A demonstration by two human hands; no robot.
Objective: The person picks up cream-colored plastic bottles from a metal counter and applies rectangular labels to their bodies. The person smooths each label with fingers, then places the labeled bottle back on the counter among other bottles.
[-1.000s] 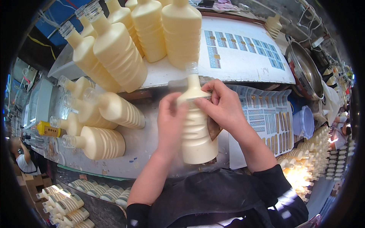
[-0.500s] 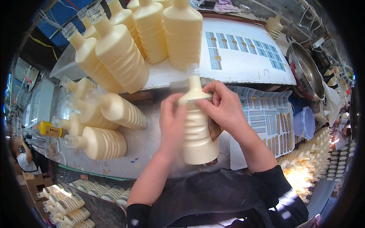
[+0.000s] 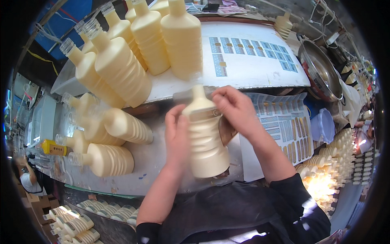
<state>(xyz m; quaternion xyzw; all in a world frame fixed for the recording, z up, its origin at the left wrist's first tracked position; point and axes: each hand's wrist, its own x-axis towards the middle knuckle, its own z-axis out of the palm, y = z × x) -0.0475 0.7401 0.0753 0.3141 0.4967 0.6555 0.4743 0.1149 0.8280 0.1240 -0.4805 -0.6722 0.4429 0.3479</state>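
Observation:
A cream plastic bottle (image 3: pixel 207 140) with a clear threaded neck and ribbed sides stands, slightly tilted, in front of me. Across its shoulder runs a narrow greyish label strip (image 3: pixel 204 114). Against the bottle's left side lies my left hand (image 3: pixel 177 136), its fingers bent and somewhat blurred by motion. My right hand (image 3: pixel 237 109) is at the right shoulder of the bottle, thumb and fingers pinched together near the strip's end. Whatever is between those fingertips is too small to make out. A brown piece (image 3: pixel 226 130) shows below the right hand, beside the bottle.
Several cream bottles stand on the raised white board (image 3: pixel 252 77); others lie on the lower table (image 3: pixel 156 179) at left, near a yellow bottle (image 3: pixel 53 147). Label sheets (image 3: pixel 280 132) spread at right, beside a metal pan (image 3: pixel 321 69) and a lilac basin (image 3: pixel 323 125). More bottles crowd the lower right.
The bottle has tilted and shifted slightly left. My right fingers have lifted off its front toward its right shoulder, exposing the label strip. The whole view has shifted a little.

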